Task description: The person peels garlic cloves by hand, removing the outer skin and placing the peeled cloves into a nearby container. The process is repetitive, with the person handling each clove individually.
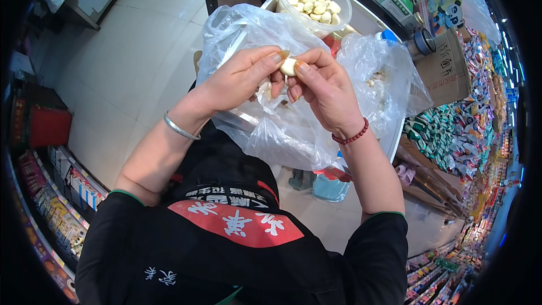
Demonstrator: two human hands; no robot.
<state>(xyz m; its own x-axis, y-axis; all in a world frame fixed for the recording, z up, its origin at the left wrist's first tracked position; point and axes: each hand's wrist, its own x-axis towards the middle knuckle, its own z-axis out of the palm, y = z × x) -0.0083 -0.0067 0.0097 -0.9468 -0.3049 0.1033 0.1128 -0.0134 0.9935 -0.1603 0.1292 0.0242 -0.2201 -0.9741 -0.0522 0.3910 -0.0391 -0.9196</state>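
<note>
Between the thumbs and fingers of both hands I hold a pale garlic clove (pixel 288 67). My left hand (pixel 250 72) pinches its left side, and my right hand (pixel 322 78) grips its right side. Papery garlic skin (pixel 267 101) hangs just below my fingers. Under both hands spreads a crumpled clear plastic bag (pixel 292 140). Beyond them, a round clear plastic tub (pixel 346 13) holds many peeled garlic cloves (pixel 311 2). To the right lies another clear plastic bag (pixel 360 61) with brownish bits inside, which I cannot make out.
A cardboard box (pixel 442 67) with writing and a dark-lidded jar (pixel 421 44) stand at the right. Wrapped goods (pixel 449 135) are heaped beyond them. A light blue container (pixel 331 188) sits below the table's near edge. Store shelves (pixel 63 195) line the lower left, near a red box (pixel 51 127).
</note>
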